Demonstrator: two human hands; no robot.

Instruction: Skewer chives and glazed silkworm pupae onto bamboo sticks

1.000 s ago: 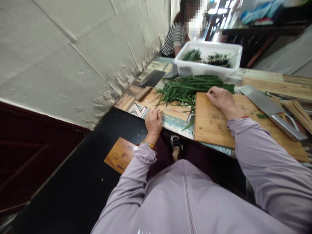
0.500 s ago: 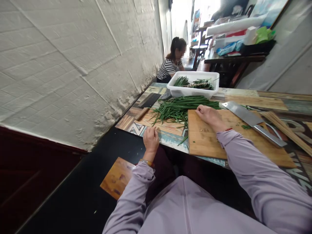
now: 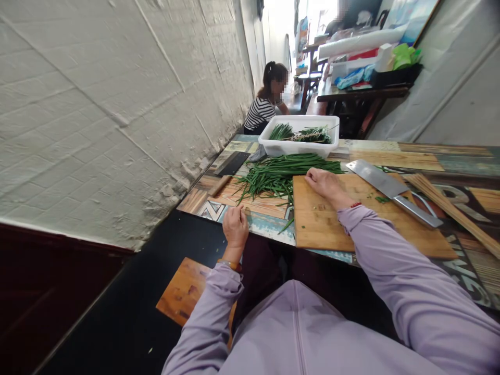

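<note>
My left hand [image 3: 235, 227] is closed in a loose fist at the table's front edge, with nothing sticking out of it. On the far left part of a wooden cutting board [image 3: 324, 229] rests my right hand [image 3: 327, 187], fingers curled in; nothing shows in them either. A heap of long green chives [image 3: 281, 172] lies just beyond and left of the board, close to the right hand's fingertips. The cleaver [image 3: 380, 182] lies flat across the board's right part, its handle toward me. Small green bits are scattered on the board.
Behind the chives stands a white plastic tub [image 3: 299, 148] holding more chives. A dark-bladed knife [image 3: 230, 166] lies at the table's left. Thin wooden sticks [image 3: 455, 211] lie right of the board. A wooden stool [image 3: 183, 291] is at lower left. Beyond the table is a person in stripes [image 3: 260, 113].
The camera view has shifted slightly, so the table and its things appear a little further left. Both hands keep their places and closed shape.
</note>
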